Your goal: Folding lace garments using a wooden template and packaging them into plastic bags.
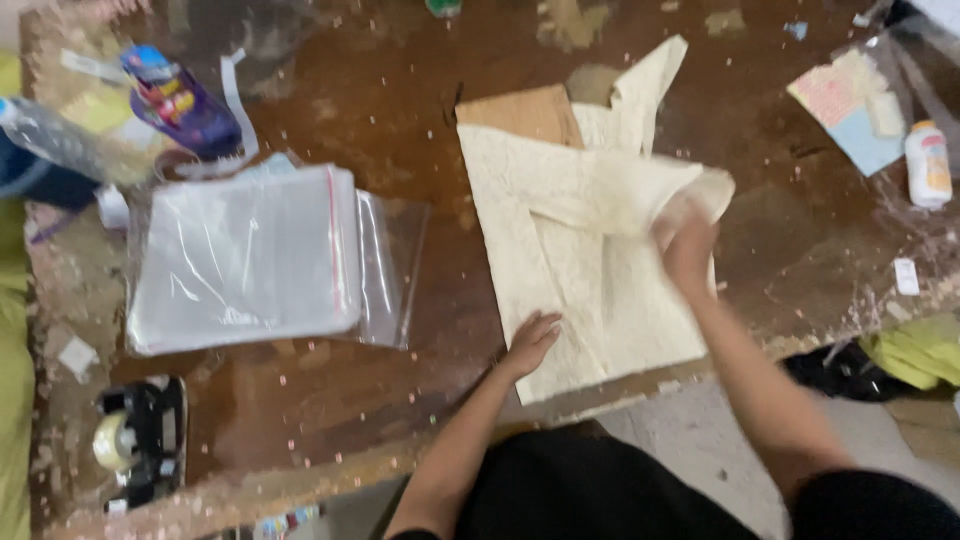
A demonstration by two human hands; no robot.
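A cream-coloured garment [560, 240] lies on a worn brown table [380, 120], partly folded, with a brown cardboard sheet [525, 112] showing from under its top edge. My left hand [530, 342] rests flat on the garment's lower left part, fingers spread. My right hand [688, 240] grips a fold of the cloth at the right side and lifts it across; the hand is blurred by motion.
A stack of clear plastic bags [250, 255] lies left of the garment. A black tape dispenser [140, 435] stands at the front left. A purple packet [180, 100] is at back left, a white bottle [928, 162] and papers at right, yellow cloth [920, 350] by the right edge.
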